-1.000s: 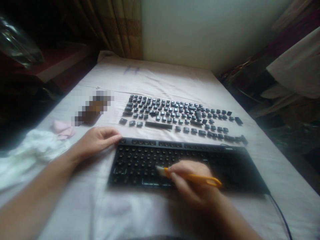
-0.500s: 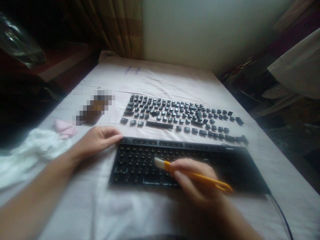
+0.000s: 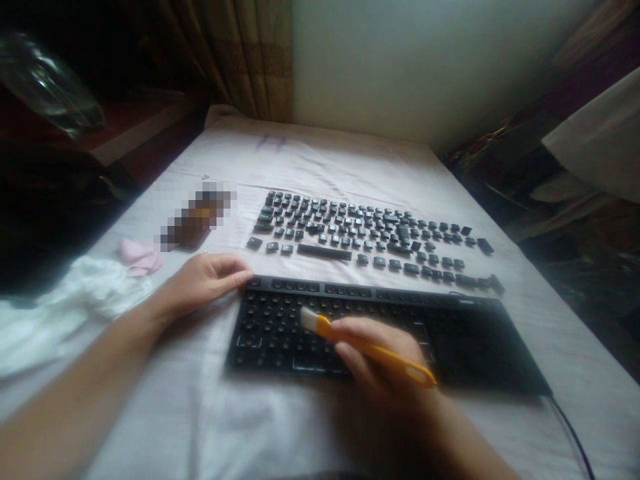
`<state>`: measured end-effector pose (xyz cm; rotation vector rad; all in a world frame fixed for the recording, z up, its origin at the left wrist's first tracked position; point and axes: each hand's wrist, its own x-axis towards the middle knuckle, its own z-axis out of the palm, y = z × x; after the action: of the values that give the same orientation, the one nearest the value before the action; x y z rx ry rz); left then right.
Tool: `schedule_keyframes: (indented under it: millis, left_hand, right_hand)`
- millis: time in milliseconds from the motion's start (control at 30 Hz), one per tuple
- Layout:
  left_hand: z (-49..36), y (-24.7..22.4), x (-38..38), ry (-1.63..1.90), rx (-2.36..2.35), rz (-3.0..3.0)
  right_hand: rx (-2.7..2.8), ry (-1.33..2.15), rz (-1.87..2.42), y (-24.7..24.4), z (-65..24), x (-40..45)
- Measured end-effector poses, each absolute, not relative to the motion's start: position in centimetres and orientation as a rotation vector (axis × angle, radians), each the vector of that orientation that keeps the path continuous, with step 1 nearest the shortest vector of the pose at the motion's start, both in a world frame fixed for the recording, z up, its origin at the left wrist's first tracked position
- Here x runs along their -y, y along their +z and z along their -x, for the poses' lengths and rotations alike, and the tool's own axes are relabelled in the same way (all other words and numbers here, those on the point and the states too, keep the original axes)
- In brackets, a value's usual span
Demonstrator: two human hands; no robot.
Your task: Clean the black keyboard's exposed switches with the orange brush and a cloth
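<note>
A black keyboard base (image 3: 480, 333) without its keycaps lies on the pale cloth. My left hand (image 3: 210, 280) pinches its upper left corner between thumb and fingers. In my right hand (image 3: 380, 347) is a yellow-handled brush (image 3: 320, 325), its pale bristles over the left part of the base; whether they touch it I cannot tell. Beyond the base, the loose black keycaps (image 3: 350, 223) lie in rows, with the long space bar (image 3: 324, 252) in the nearest row.
At the left are a white cloth (image 3: 90, 293), a pink cloth (image 3: 141, 256) and a pixelated brown object (image 3: 193, 223). A clear bottle (image 3: 55, 87) lies at the upper left. The keyboard's cable (image 3: 573, 427) runs off at the lower right.
The brush in my right hand has moved slightly left and up over the base, and its handle is tilted more steeply. My left hand keeps its hold. The whole view has shifted a little.
</note>
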<state>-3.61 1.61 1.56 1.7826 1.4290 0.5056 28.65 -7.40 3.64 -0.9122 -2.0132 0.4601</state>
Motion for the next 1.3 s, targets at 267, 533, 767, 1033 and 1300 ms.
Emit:
schedule_keyframes:
  millis: [267,533,767,1033,1300]
  left_hand:
    - [3.4,1.6,-1.6,0.504,-1.432,-1.782]
    - [3.3,1.9,-1.5,0.496,-1.419,-1.791]
    - [3.3,2.0,-1.4,0.501,-1.386,-1.821]
    - [3.2,2.0,-1.3,0.524,-1.365,-1.815]
    - [3.1,2.1,-1.2,0.527,-1.362,-1.807]
  right_hand:
    - [2.126,0.583,0.851,3.7,-28.4,7.6]
    - [2.001,0.516,0.996,5.6,-28.4,7.1]
    - [2.049,0.443,0.913,5.2,-26.0,5.6]
    - [2.164,0.511,0.854,3.8,-24.2,6.2]
    - [2.071,0.570,0.911,4.5,-24.7,5.9]
